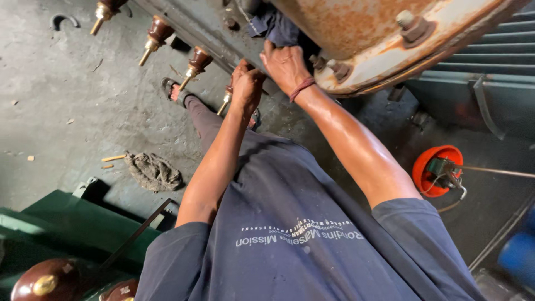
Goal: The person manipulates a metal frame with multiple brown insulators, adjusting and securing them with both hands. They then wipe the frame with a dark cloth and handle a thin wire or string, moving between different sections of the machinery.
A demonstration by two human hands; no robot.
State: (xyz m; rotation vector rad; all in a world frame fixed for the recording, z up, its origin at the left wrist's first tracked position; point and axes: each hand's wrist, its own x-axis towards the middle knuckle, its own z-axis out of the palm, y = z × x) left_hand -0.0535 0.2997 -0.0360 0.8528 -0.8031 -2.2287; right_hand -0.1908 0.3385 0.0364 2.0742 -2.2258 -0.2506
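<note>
While your left hand (247, 83) was fisted on a brown insulator (229, 93) under the rusty tank rim (362, 67), your right hand (285, 64) lay open beside it, so steadying both helped.

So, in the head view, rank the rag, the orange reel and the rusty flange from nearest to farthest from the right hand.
1. Rusty flange, just right of the right hand.
2. Rag, on the floor, lower left.
3. Orange reel, lower right; close to the rag's distance, hard to call.

1. Grey rag (153, 171) crumpled on concrete floor (67, 100), small wood stick (113, 158) just beside it.
2. Orange reel (437, 170) on floor, right side.
3. Green metal housing (61, 223), lower left.
4. Blue drum (518, 253), lower right corner.
</note>
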